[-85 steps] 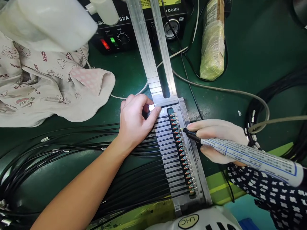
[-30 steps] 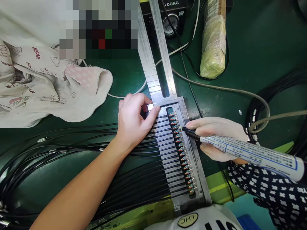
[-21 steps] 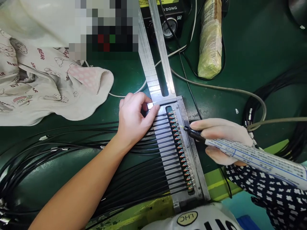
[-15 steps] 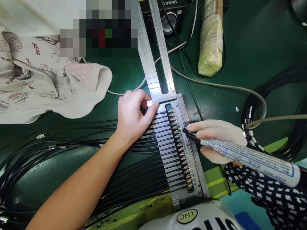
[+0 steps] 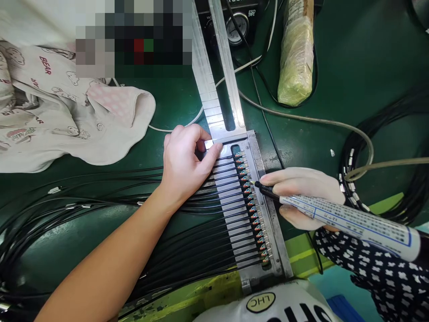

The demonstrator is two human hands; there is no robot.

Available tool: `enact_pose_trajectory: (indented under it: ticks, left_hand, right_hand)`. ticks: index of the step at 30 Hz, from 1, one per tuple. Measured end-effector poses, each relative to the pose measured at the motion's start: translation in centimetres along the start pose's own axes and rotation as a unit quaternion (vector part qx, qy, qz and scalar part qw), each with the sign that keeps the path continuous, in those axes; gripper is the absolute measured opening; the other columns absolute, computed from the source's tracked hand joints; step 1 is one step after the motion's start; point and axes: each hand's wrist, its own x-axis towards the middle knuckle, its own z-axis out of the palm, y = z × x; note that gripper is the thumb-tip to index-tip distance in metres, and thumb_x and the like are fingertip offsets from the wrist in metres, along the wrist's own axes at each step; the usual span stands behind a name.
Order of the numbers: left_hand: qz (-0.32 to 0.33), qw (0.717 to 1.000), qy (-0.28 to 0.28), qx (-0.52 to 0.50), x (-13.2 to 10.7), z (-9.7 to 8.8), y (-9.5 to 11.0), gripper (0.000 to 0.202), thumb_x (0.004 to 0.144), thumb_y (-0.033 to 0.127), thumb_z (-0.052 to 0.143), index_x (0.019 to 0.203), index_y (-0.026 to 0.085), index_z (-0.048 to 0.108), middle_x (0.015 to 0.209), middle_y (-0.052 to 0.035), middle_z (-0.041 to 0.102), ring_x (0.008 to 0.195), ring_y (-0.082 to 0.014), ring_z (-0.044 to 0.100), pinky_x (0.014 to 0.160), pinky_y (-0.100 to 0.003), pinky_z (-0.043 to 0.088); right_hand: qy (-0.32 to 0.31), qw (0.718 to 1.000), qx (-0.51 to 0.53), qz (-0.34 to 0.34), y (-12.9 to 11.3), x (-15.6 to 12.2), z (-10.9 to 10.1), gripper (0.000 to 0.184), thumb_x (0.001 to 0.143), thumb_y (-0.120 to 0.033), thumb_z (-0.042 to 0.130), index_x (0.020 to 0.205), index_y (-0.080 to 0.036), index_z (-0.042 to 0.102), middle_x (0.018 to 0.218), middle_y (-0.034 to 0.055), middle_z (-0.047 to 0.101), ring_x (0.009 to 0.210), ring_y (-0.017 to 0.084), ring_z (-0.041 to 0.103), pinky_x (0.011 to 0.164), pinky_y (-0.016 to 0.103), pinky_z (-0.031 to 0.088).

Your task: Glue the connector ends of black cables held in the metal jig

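Note:
My left hand [image 5: 186, 158] grips the upper left edge of the slotted metal fixture [image 5: 231, 210], thumb on top and fingers folded under. Across the fixture lies a row of black cables [image 5: 201, 232], side by side. Their stripped ends show coloured wires and small metal connectors [image 5: 252, 209] over the slot. On the right, my right hand [image 5: 304, 192], in a pale glove, holds a thick white marker pen [image 5: 348, 223] with printed text and a black front end. The pen's tip is at the connectors in the upper part of the row; whether it touches one I cannot tell.
A second slotted metal bar [image 5: 211, 103] extends away from the fixture. Coiled black cables [image 5: 350, 174] lie at the right, a plastic-wrapped block [image 5: 295, 80] at the back. A black device with a gauge [image 5: 237, 29] stands behind, and printed cloth [image 5: 124, 116] covers the left.
The pen's tip has shifted very slightly left and down along the connectors. The left hand keeps its grip, and the whole view has moved a little.

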Motion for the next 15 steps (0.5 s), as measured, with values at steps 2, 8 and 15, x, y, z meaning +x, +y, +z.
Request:
enact_pose_trajectory:
  ticks: [2, 8, 15]
  left_hand:
    - [0.002, 1.0, 0.001, -0.003, 0.0, -0.01, -0.01, 0.019, 0.086, 0.04, 0.065, 0.085, 0.023, 0.055, 0.076, -0.0003, 0.057, 0.08, -0.0205, 0.055, 0.082, -0.039, 0.044]
    - [0.004, 1.0, 0.005, -0.004, 0.03, -0.06, 0.1, 0.019, 0.086, 0.038, 0.066, 0.084, 0.023, 0.055, 0.074, 0.0001, 0.057, 0.079, -0.0201, 0.055, 0.08, -0.038, 0.043]
    - [0.004, 1.0, 0.005, -0.001, 0.05, -0.08, 0.12, 0.018, 0.086, 0.037, 0.065, 0.084, 0.023, 0.055, 0.075, -0.0002, 0.057, 0.079, -0.02, 0.055, 0.08, -0.038, 0.043]
  right_hand:
    - [0.001, 1.0, 0.009, -0.008, 0.02, 0.0, -0.06, 0.039, 0.082, -0.023, 0.076, 0.12, -0.021, 0.066, 0.109, 0.0114, 0.077, 0.098, 0.026, 0.077, 0.079, 0.038, 0.069]
    - [0.0, 1.0, 0.004, -0.005, 0.04, 0.01, -0.14, 0.037, 0.08, -0.022, 0.076, 0.115, -0.019, 0.067, 0.106, 0.0123, 0.077, 0.097, 0.024, 0.077, 0.08, 0.035, 0.068]
    - [0.007, 1.0, 0.001, -0.007, 0.12, -0.08, 0.0, 0.038, 0.082, -0.024, 0.075, 0.119, -0.02, 0.067, 0.106, 0.0107, 0.078, 0.098, 0.025, 0.077, 0.08, 0.035, 0.068]
